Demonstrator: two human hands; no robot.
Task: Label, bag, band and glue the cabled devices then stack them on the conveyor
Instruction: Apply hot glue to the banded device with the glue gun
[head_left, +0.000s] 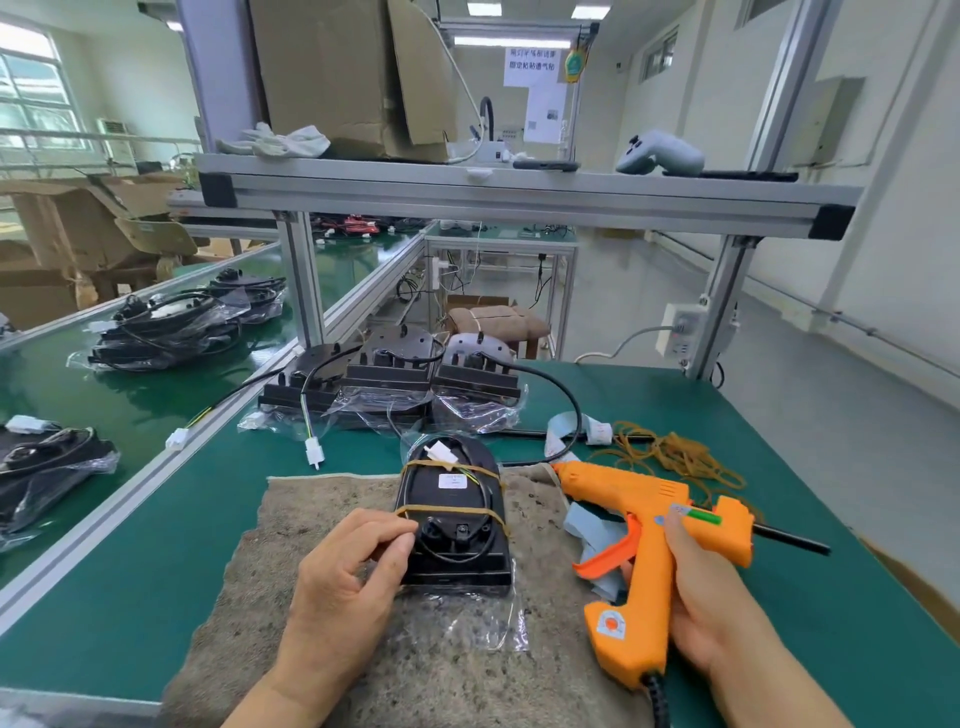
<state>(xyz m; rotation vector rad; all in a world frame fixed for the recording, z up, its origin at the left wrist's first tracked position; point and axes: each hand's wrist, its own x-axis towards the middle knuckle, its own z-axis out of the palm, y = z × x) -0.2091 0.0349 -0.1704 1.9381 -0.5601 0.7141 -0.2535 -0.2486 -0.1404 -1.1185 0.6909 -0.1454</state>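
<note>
Step in hand, as judged: gluing. The cabled device (452, 519) already carries its label (453, 480), lies in a clear bag and is bound by two rubber bands (447, 512), so only glue and stacking remain. It lies on a grey mat (291, 519) at the front of the desk (727, 415), well apart from the conveyor (130, 405) on the left, where bagged units (166, 327) are already piled. The left hand (348, 566) has its fingers curled against the device's left edge and steadies it; whether it pinches bag or band cannot be told. The right hand (711, 592) is wrapped round the grip of the orange glue gun (644, 545), whose nozzle points toward the device but stands clear of it. The next move calls for bringing the nozzle to the glue point with the unit held still; which point is not evident. Device condition: black housing, cable coiled on top under the bands, white connector (441, 451) at the far end, loose bag film trailing at the near end.
</note>
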